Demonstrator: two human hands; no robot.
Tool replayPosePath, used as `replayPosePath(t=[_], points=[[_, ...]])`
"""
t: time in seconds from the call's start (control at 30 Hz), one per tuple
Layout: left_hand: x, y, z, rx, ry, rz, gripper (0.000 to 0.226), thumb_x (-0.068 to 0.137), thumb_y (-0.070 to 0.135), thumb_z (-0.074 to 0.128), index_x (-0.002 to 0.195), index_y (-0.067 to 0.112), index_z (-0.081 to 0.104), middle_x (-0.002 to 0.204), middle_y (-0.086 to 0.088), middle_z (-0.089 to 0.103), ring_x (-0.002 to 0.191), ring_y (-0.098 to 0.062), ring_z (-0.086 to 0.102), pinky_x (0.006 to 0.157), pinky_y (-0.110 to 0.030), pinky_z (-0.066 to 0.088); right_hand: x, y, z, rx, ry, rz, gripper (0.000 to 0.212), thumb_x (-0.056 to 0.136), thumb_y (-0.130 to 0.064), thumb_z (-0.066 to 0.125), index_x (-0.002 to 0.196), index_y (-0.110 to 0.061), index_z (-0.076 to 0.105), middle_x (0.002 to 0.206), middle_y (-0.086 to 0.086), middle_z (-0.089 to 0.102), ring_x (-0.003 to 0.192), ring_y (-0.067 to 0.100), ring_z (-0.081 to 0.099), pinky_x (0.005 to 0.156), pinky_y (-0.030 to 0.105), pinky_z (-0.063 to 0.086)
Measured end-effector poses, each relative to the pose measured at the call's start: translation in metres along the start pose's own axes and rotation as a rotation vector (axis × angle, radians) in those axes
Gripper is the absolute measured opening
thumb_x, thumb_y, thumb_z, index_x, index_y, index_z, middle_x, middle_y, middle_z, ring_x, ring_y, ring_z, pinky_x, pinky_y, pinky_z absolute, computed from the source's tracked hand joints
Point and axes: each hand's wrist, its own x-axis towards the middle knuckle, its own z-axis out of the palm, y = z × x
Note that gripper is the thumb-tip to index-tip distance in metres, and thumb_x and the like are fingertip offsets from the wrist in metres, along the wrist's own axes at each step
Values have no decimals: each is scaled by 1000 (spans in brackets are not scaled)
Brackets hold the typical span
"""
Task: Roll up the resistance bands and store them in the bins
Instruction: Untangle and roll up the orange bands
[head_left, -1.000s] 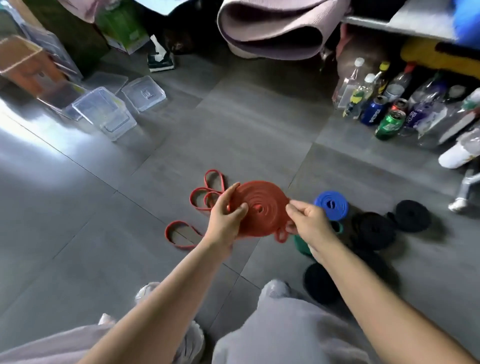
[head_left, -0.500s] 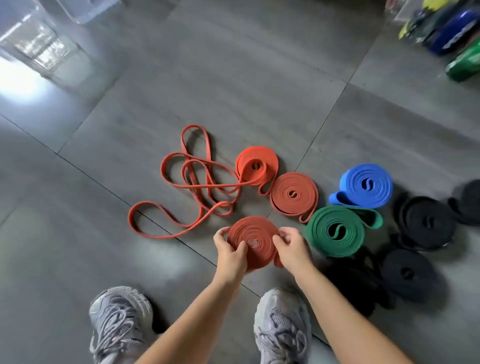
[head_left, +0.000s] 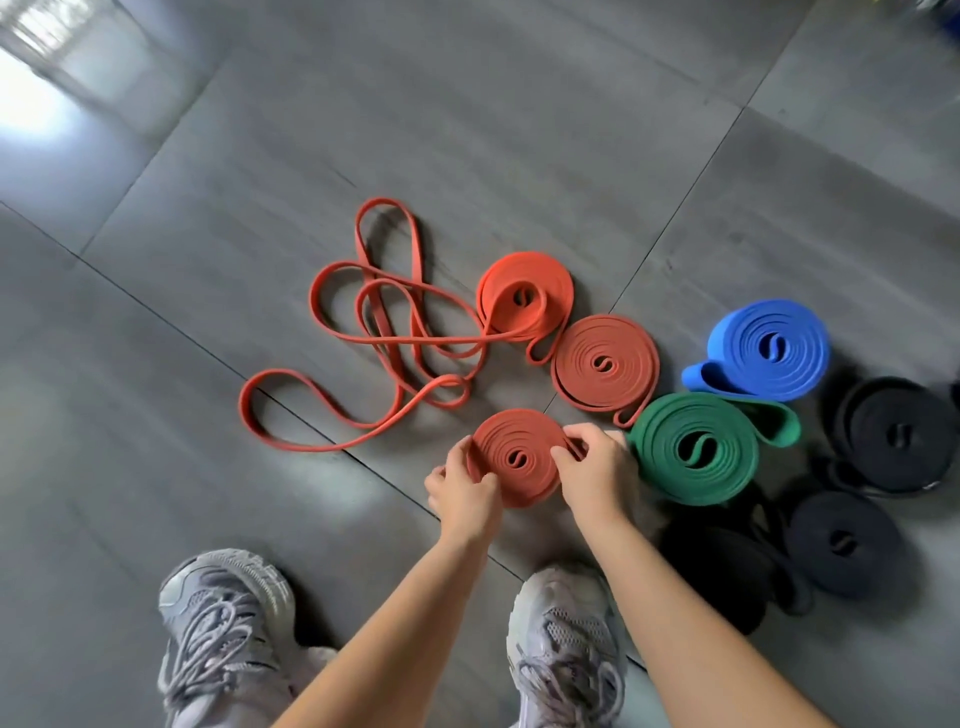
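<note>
Pinching a rolled rust-red band, left hand and right hand both curled round its edges, low over grey floor tiles, just beside the green coil. Rolled: blue coil, black coils, two more red coils. Left to roll: a loose orange band. No bins in view; no readable writing.

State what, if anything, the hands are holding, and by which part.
A rolled red band: the left hand grips its left rim, and the right hand pinches its right rim.
</note>
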Motion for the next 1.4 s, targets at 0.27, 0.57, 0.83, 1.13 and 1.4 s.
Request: replayPosePath(t=[0.27,0.57,0.83,1.13,1.4], points=[[-5,-2,9,-353,-54,-50,60,80,-2,45,136,18,44,133,-22,44,123,-34,47,99,-49,46,3,-8,3,80,27,30,40,85,-14,64,124,-14,57,108,7,64,100,30,61,78,31,43],[-12,8,19,-383,-168,-40,39,84,-1,40,113,20,56,127,-23,49,92,-26,60,60,-25,50,10,-10,-3,104,91,8,27,84,-15,64,110,-8,64,114,15,62,105,30,57,90,36,42],[-6,19,-2,-120,-251,42,22,82,3,48,97,17,57,93,-12,57,76,-21,53,65,-34,49,-5,-10,-3,-9,51,-97,46,87,-19,62,130,-3,53,139,15,44,129,29,40,108,30,24],[50,36,-66,606,278,433,42,82,17,57,123,18,47,123,-9,49,112,-31,42,89,-38,37,-26,-19,3,-106,41,-286,45,82,-12,67,125,-2,56,140,21,40,132,36,34,110,32,19],[18,59,-110,730,151,652,14,89,19,50,96,15,62,98,-8,59,95,-32,57,71,-34,45,-51,-50,-26,-184,-94,-429,41,84,-17,63,124,-11,57,137,10,44,130,27,39,105,28,21]])
